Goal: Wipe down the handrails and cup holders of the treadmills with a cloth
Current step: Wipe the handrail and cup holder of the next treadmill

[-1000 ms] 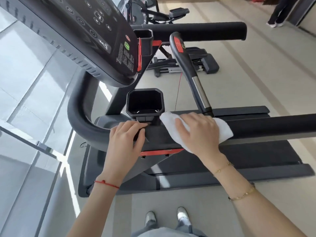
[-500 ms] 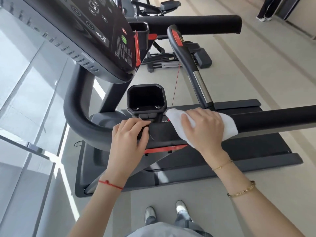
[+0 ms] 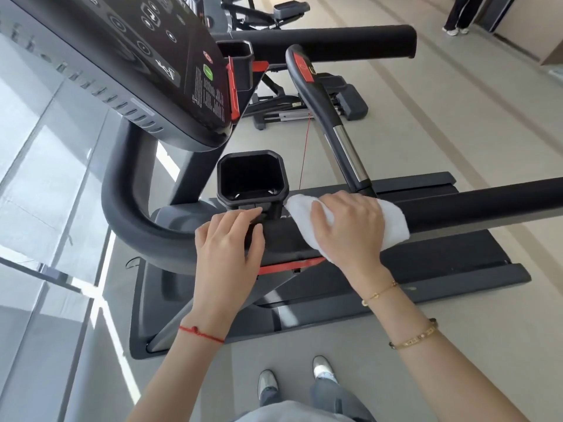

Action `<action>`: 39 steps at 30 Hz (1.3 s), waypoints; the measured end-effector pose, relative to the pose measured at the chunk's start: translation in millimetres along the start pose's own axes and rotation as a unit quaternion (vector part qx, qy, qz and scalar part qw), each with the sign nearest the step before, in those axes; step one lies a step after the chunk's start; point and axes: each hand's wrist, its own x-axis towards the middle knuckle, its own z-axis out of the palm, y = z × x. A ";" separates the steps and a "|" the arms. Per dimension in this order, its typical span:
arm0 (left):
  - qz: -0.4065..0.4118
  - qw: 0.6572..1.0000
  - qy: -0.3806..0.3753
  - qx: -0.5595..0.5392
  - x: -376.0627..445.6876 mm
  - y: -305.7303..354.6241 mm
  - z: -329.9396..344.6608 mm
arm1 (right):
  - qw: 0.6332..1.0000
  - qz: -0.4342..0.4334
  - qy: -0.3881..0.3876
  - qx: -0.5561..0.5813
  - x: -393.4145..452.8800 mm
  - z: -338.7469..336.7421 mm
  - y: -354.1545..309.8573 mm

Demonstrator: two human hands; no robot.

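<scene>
Wiping the near handrail point(image 3: 475, 208), the black padded bar running from centre frame out to the right edge; that is the step in hand, judged from where the cloth sits. My right hand point(image 3: 350, 226) lies over the white cloth point(image 3: 393, 223), fingers spread and bent down over it, pressing it onto the rail just right of the cup holder point(image 3: 251, 181). My left hand point(image 3: 228, 245) rests on the rail's bend at centre frame, fingertips touching the small bracket under the cup holder, thumb alongside; it braces, carries nothing. Cup holder is just upper left of the cloth, apart from it by a sliver, looks untouched so far. Next move, my guess: either slide the cloth right along the bar toward the frame edge, keeping pressure on top and wrapping the sides, or bunch it and push it down into the holder's well, which needs fingers tucked since the opening is narrow and deep. Counts: two hands, one cloth, two cup holders (near one at centre, second one point(image 3: 236, 60) upper centre beside the console), two long handrails (near one, far one point(image 3: 329, 44) across the top), one curved pulse grip point(image 3: 332, 123) with a chrome section between them, one console point(image 3: 122, 56) upper left, one thin red cord point(image 3: 305, 153) hanging by the holder. One person's legs at upper right, far off.
</scene>
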 end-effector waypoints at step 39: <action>-0.036 0.996 0.012 0.079 31.8 212.8 159.9 | 0.993 -0.108 -0.025 0.034 32.0 -68.5 281.4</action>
